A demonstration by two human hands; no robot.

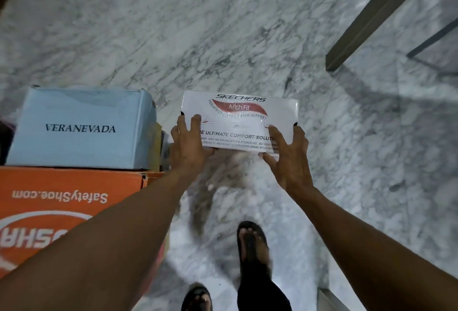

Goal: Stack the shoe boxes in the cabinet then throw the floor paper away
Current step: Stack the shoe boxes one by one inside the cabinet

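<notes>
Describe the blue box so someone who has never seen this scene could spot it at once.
Find the marble floor, then the big orange box at its left edge. The blue box shows just above that in the picture. Unlike the white box to its right, it is pale blue and reads VERANEVADA.

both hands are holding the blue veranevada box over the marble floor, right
Not quite. The head view shows the left hand and right hand holding the white Skechers box over the marble floor. The blue Veranevada box sits apart on the left.
</notes>
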